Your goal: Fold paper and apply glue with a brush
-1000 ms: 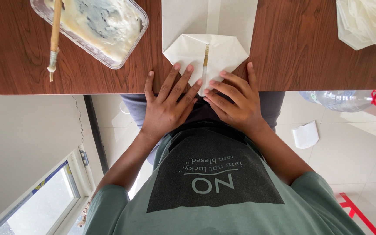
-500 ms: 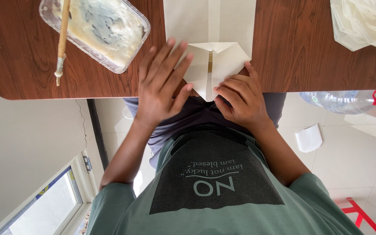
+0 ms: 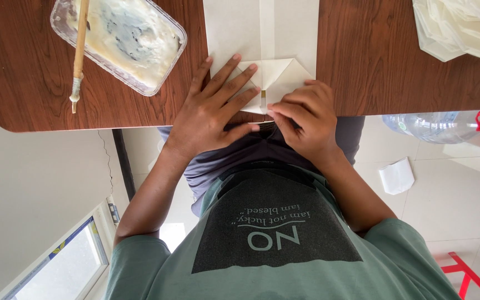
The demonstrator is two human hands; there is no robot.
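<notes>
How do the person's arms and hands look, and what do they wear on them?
Both arms are bare from the short sleeves down. The sleeves belong to a grey-green T-shirt with a dark printed panel. The left hand and right hand wear no gloves, and I see no rings, watch or bracelet. The nails look short.

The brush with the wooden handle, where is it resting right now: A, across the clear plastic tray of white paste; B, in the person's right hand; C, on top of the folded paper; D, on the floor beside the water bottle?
A: the brush lies across the clear tray of white paste, its tip hanging over the table, away from both hands.
</notes>
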